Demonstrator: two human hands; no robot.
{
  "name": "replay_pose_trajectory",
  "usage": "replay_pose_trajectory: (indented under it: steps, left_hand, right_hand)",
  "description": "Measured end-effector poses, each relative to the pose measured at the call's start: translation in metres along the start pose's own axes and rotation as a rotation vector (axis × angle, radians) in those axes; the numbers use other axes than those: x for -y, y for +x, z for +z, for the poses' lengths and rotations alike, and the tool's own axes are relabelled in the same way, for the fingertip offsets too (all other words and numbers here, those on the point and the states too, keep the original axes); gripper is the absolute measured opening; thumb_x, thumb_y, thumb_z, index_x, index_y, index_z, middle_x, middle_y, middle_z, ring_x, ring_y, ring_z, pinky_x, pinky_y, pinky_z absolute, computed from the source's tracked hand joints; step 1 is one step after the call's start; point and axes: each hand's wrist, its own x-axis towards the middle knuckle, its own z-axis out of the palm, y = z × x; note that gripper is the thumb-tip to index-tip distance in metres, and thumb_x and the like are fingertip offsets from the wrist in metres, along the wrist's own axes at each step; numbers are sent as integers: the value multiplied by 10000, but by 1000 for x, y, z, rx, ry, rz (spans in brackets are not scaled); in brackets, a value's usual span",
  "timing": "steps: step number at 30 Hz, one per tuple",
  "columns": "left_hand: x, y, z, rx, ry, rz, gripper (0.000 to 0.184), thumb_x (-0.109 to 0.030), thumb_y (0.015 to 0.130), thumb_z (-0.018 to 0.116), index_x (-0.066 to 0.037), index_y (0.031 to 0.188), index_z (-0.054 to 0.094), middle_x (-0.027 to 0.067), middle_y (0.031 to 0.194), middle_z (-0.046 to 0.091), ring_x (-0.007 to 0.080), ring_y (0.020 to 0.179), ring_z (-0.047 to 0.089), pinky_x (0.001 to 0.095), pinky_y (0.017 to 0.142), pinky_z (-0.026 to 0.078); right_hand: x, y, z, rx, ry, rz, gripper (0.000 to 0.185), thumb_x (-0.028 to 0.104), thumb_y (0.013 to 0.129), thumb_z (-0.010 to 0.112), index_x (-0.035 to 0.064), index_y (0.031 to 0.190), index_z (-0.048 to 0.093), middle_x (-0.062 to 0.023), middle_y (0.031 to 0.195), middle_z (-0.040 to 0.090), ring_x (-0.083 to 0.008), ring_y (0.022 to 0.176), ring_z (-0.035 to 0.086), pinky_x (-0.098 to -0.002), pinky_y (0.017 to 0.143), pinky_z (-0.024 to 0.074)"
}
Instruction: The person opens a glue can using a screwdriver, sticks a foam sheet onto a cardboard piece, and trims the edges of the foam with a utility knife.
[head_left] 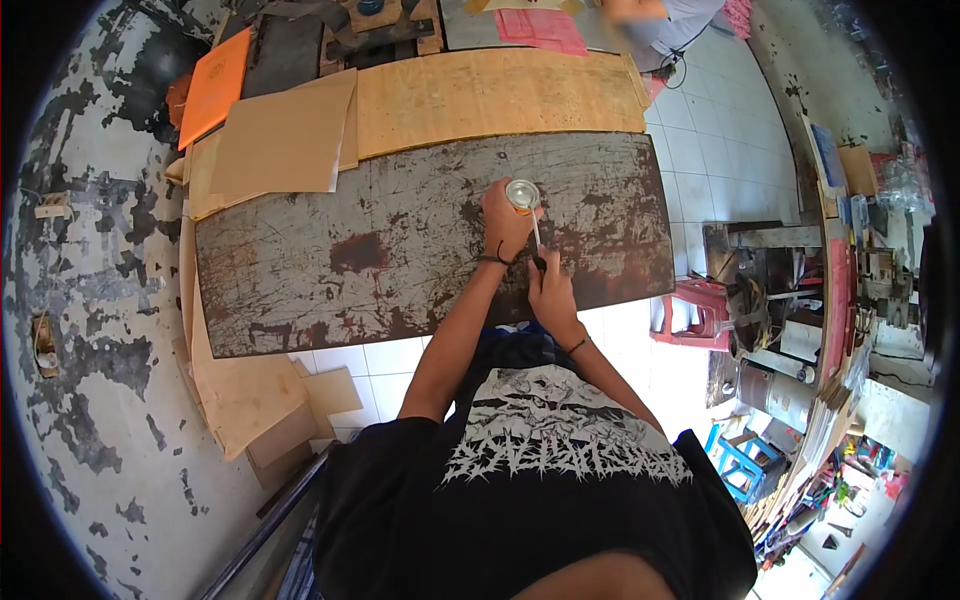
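A small round metal can (522, 192) is over the scratched dark table (420, 230), its shiny round top facing up. My left hand (505, 218) is wrapped round the can's side. In my right hand (553, 292), what looks like a screwdriver (536, 230) is gripped by its dark handle. Its thin metal shaft points away from me, and its tip reaches the can's rim near my left fingers. Whether the tip sits under the rim or only against it is too small to tell.
A plywood board (500, 92) lies along the table's far edge. Brown cardboard sheets (280, 140) and an orange folder (215, 88) are at the far left. A red stool (697, 312) stands right of the table. Another person (675, 22) is at the far right.
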Motion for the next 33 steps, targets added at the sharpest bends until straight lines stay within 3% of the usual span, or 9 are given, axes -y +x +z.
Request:
replay_pose_trajectory:
  steps: [10, 16, 17, 19, 22, 25, 26, 29, 33]
  left_hand:
    - [-1, 6, -7, 104, -4, -19, 687, -199, 643, 914, -9, 1199, 556, 178, 1154, 617, 384, 1144, 567, 509, 1035, 390]
    - [1, 2, -2, 54, -41, -16, 734, -184, 637, 918, -1, 1242, 547, 184, 1172, 610, 392, 1187, 538, 515, 1044, 384]
    - [-1, 4, -4, 46, -44, -17, 744, -183, 636, 919, 1, 1252, 545, 187, 1172, 611, 394, 1198, 532, 516, 1047, 382]
    - [16, 7, 1, 116, -78, -40, 758, -193, 644, 921, 7, 1268, 540, 192, 1180, 607, 399, 1198, 526, 517, 1047, 384]
    - [24, 11, 8, 141, -137, -114, 758, -204, 657, 923, 10, 1273, 538, 195, 1187, 601, 397, 1187, 527, 517, 1049, 385]
    - [3, 11, -3, 107, -46, -95, 751, -214, 666, 923, 8, 1272, 538, 192, 1199, 593, 391, 1179, 526, 515, 1051, 385]
    - [-4, 7, -8, 100, 12, -74, 750, -218, 669, 923, 7, 1273, 538, 190, 1204, 590, 388, 1178, 525, 514, 1051, 385]
    - [8, 8, -3, 108, -33, -15, 748, -220, 665, 925, 3, 1266, 540, 184, 1215, 584, 385, 1193, 516, 512, 1060, 374]
    - [7, 10, -2, 97, 21, 2, 750, -215, 662, 928, 5, 1265, 540, 181, 1231, 580, 383, 1199, 510, 506, 1063, 369]
  right_hand:
    - [48, 59, -108, 473, -109, 129, 287, 177, 956, 621, 110, 1202, 489, -249, 768, 664, -504, 783, 652, -581, 641, 490]
    - [34, 19, -42, 223, -92, 194, 307, 165, 982, 594, 84, 1253, 475, -261, 870, 684, -519, 801, 653, -602, 688, 511]
    - [19, 8, -13, 10, -13, 1, 325, 158, 992, 587, 56, 1275, 464, -275, 922, 687, -528, 809, 651, -613, 683, 516]
    - [10, -4, 13, -54, 19, 11, 312, 146, 991, 585, 43, 1259, 461, -280, 952, 689, -525, 811, 653, -607, 659, 519]
    - [20, 6, -2, -5, 54, 54, 302, 129, 989, 608, 19, 1234, 470, -304, 909, 667, -528, 803, 640, -569, 639, 484]
    - [39, 24, -58, 267, 1, 157, 272, 124, 987, 604, 61, 1215, 471, -266, 813, 653, -516, 785, 640, -550, 612, 466]
    - [29, 31, -65, 236, -28, 48, 257, 128, 975, 614, 89, 1186, 472, -230, 728, 625, -497, 734, 640, -534, 568, 443]
    - [37, 58, -91, 431, -59, 114, 278, 174, 965, 614, 99, 1189, 467, -254, 740, 650, -510, 767, 648, -593, 640, 477]
    - [31, 25, -47, 187, -19, 138, 265, 184, 972, 609, 84, 1187, 492, -255, 748, 654, -510, 753, 646, -600, 663, 482]
